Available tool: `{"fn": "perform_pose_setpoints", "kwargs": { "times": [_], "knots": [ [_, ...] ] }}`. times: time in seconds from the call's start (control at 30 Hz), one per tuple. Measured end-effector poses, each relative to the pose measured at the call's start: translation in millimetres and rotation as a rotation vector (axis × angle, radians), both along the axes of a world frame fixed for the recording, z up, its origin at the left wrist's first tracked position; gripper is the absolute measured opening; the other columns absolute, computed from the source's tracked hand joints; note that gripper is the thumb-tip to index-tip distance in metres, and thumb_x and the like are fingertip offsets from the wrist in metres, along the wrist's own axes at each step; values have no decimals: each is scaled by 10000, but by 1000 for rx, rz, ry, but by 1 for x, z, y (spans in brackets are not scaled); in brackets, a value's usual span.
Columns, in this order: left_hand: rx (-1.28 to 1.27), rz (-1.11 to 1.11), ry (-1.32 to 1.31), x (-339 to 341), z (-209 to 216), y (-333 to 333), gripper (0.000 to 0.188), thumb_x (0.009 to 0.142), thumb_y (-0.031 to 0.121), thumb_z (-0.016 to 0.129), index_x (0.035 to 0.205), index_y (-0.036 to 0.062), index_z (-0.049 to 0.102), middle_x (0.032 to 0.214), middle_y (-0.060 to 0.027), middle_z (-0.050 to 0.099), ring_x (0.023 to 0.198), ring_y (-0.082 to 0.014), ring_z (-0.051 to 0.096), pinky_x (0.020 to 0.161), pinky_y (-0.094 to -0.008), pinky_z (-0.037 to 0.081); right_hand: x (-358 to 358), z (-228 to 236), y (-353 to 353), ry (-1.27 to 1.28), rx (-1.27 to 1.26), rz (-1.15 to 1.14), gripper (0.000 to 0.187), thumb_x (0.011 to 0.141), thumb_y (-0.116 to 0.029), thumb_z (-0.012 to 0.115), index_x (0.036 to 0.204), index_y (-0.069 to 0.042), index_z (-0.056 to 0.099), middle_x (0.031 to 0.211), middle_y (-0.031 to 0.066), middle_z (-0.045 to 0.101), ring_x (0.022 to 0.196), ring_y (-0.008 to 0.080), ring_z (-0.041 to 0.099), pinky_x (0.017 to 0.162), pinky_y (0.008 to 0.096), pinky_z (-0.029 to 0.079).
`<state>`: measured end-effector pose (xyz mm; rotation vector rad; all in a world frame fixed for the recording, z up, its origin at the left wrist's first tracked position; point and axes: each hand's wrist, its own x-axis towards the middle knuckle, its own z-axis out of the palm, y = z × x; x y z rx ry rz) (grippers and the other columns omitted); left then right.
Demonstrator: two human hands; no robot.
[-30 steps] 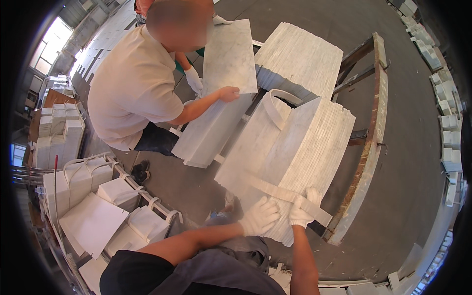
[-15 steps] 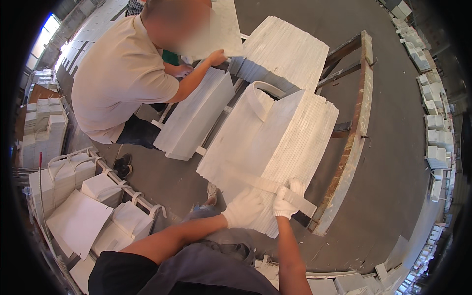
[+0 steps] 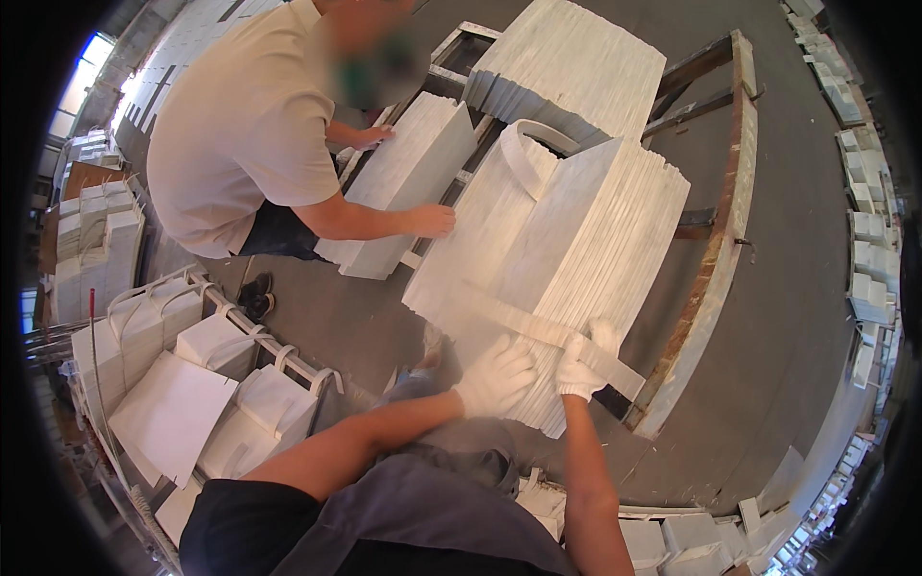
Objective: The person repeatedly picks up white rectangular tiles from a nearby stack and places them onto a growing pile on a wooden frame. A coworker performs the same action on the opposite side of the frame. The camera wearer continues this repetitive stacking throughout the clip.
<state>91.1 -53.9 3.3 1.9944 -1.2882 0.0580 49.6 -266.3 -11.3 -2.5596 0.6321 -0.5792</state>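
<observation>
My right hand (image 3: 586, 361), in a white knit glove, is closed round a pale flat strip (image 3: 618, 371) lying across the near end of a slab stack. The stack is thin white stone-like slabs (image 3: 624, 245) standing on edge, leaning together. My left hand (image 3: 499, 377), gloved too, rests with fingers apart at the stack's near end, left of the right hand; nothing shows in it. Broad slab faces (image 3: 499, 245) slope away on the stack's left. At its far end a curled white band (image 3: 521, 163) loops up. The strip's left end looks blurred.
Opposite on the left, a person (image 3: 240, 134) bends with both hands on a lower slab block (image 3: 408, 173). Behind stands another slab stack (image 3: 576, 62). A rusty metal frame (image 3: 715, 250) runs along the right. A rack of white blocks (image 3: 216, 346) stands at lower left.
The large slab the other person held up is out of their hands, which now rest on the lower block. My view has shifted slightly; my right hand keeps hold of the strip.
</observation>
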Motion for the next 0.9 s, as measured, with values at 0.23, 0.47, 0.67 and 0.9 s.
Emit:
{"fn": "perform_pose_setpoints", "kwargs": {
  "times": [0.23, 0.47, 0.67, 0.9],
  "knots": [
    [30, -37, 59, 0, -4, 1, 295, 878, 244, 699, 1106, 63, 651, 1204, -132, 622, 1230, -313, 586, 1053, -525, 423, 8, 9, 6, -18, 70, -62, 220, 822, -203, 638, 982, -53, 661, 1004, 202, 655, 995, 438, 633, 894, 524, 519],
    [-27, -18, 78, 0, -6, 1, 278, 873, 229, 709, 1096, 66, 675, 1183, -127, 625, 1231, -335, 595, 1044, -540, 443, 14, 15, 6, -68, -3, -26, 201, 829, -241, 640, 904, -57, 608, 929, 193, 628, 931, 438, 605, 833, 536, 492],
    [35, -37, 105, 2, -5, 2, 290, 868, 227, 711, 1109, 72, 669, 1196, -122, 628, 1232, -307, 598, 1064, -541, 433, 15, 17, 10, -145, -51, -1, 249, 862, -290, 676, 892, -55, 597, 906, 182, 619, 904, 425, 584, 807, 544, 487],
    [43, -30, 114, -2, -10, 3, 315, 870, 234, 717, 1141, 81, 666, 1253, -120, 629, 1297, -296, 584, 1128, -557, 409, 7, -4, -1, -164, -112, 36, 249, 878, -247, 710, 1019, -43, 682, 1049, 179, 708, 1019, 435, 634, 908, 559, 522]
  ]
}}
